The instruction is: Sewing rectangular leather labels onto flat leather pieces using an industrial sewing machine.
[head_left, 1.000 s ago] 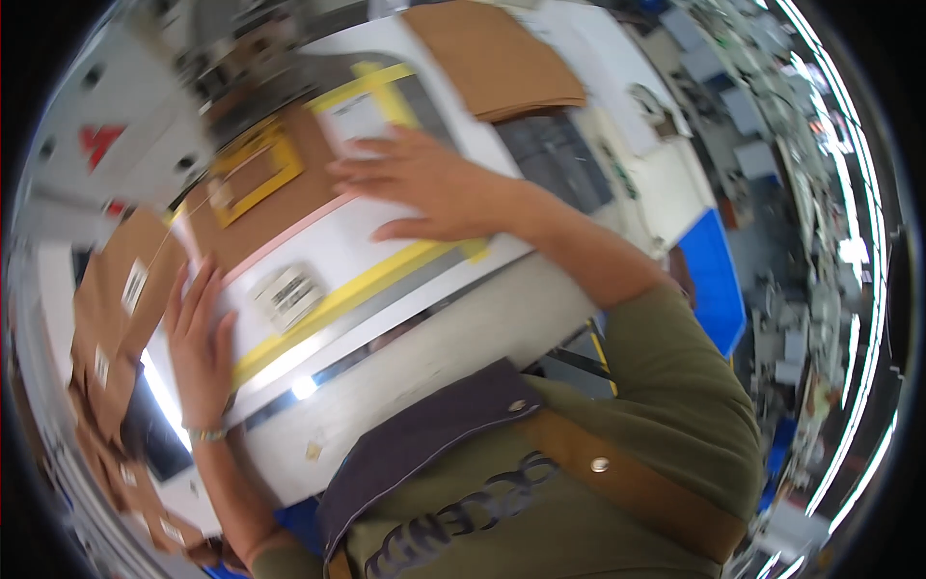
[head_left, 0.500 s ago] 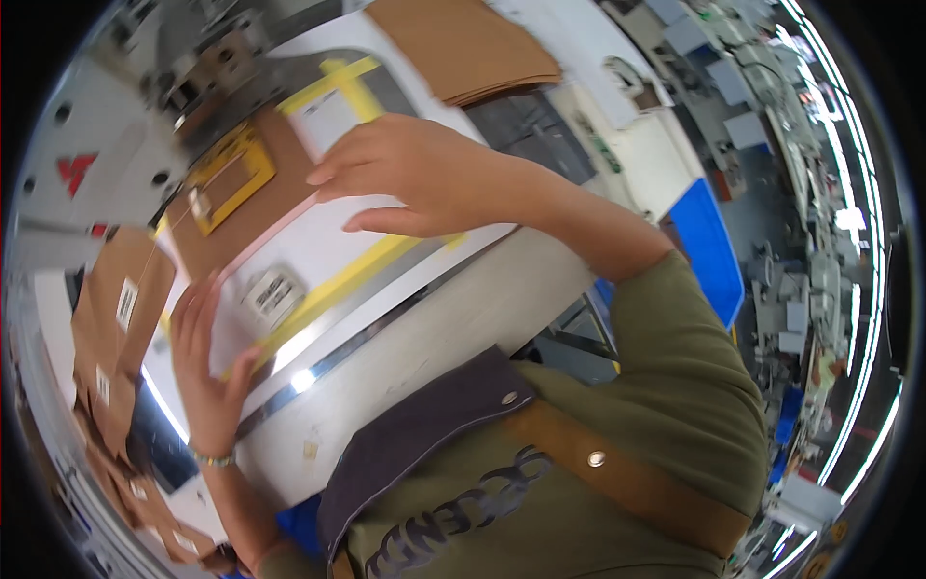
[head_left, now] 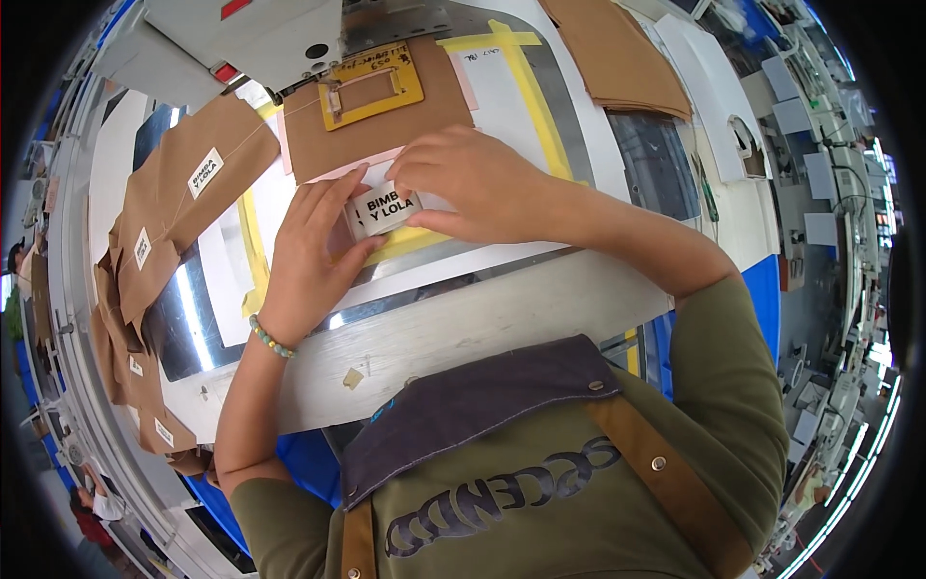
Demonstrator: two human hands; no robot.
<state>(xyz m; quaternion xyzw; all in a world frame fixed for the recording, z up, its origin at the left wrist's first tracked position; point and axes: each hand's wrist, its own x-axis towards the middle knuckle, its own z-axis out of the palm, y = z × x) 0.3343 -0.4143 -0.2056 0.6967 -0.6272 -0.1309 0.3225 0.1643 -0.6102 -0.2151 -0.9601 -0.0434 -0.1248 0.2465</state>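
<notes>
A small stack of white printed labels point(head_left: 389, 206) lies on the white, yellow-taped sheet in front of me. My left hand point(head_left: 311, 246) holds its left side, thumb at the near edge and fingers at the far edge. From the right, my right hand point(head_left: 473, 188) has curled fingers on the far right corner and its thumb by the near right corner. Just beyond them lies a brown fabric panel point(head_left: 333, 145), with a yellow frame point(head_left: 410, 82) on top. The frame's rectangular opening shows brown fabric. The fingertips partly cover the stack.
A sewing machine head point(head_left: 260, 48) stands over the far left of the work. Brown pieces with white labels point(head_left: 207, 145) hang in a chain along the left. At the far right are a brown fabric stack point(head_left: 622, 63), a tape roll point(head_left: 741, 137) and green-handled snips point(head_left: 709, 198).
Both hands have come together at the label stack; the right hand moved down from above the sheet. The left hand was beside the stack, fingers spread. The whole view has also shifted.
</notes>
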